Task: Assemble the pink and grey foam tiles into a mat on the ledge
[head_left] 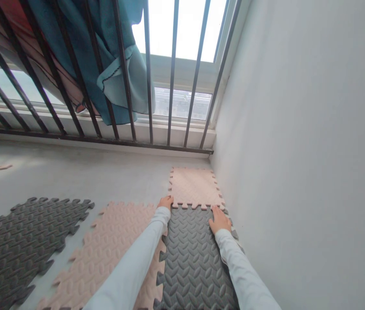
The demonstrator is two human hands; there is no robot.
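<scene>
A dark grey foam mat tile [195, 254] with a raised diamond-plate pattern lies in front of me. Beyond it, against the wall, is a smooth pale pink foam mat tile [195, 185], its toothed near edge meeting the grey tile's far edge. Whether all the teeth are interlocked I cannot tell. My left hand [165, 202] is closed at the far left corner of the grey tile, fingers together at the seam. At the far right corner, my right hand [220, 220] rests on the grey tile, thumb apart and fingers stretched toward the seam.
A textured pink tile [114, 241] lies left of the grey one, partly under my left sleeve. Farther left is another dark grey tile [24, 245]. A white wall [305, 155] rises at right. Dark railing bars [172, 77] stand ahead, with hanging cloth [82, 56] behind them.
</scene>
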